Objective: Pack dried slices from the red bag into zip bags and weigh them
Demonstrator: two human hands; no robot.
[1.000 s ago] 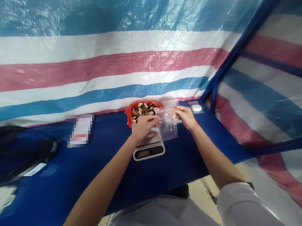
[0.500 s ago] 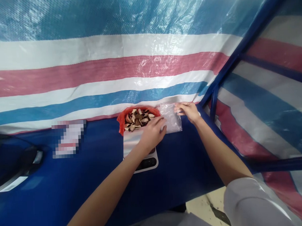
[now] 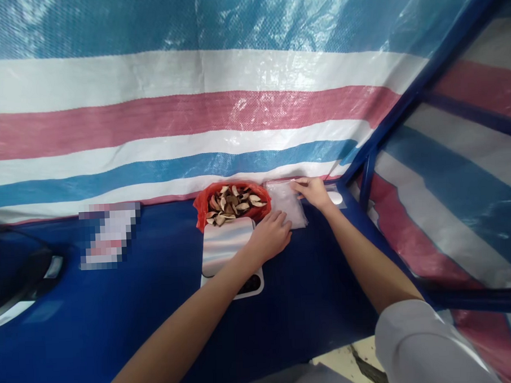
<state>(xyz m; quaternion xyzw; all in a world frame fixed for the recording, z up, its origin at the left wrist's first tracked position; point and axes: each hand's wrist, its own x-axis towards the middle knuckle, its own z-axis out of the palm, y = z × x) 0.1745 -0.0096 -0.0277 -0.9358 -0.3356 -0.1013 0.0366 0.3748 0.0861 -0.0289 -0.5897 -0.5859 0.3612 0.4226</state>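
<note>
A small stack of clear plastic bags (image 3: 287, 198) lies on the blue table, right of a red plastic bag (image 3: 200, 208) full of dried brown-and-cream slices (image 3: 234, 202). My right hand (image 3: 312, 192) pinches the upper right edge of a clear plastic bag between thumb and fingers. My left hand (image 3: 272, 235) rests palm down, its fingers lying on the lower left part of the clear bags. Under my left forearm sits a white kitchen scale (image 3: 226, 246) with a shiny top plate; the arm hides part of its dark panel.
A flat clear packet with a white oval (image 3: 335, 198) lies beyond my right wrist. At the left are a blurred-out item (image 3: 113, 234) and a black strapped object (image 3: 26, 275). Striped sheeting (image 3: 193, 121) rises behind the table (image 3: 159, 308), with a blue frame post (image 3: 380, 135) at right.
My left hand has shifted right and down, uncovering more of the scale's plate. My right hand has moved slightly left and down with the clear bag, and the white oval is now more exposed.
</note>
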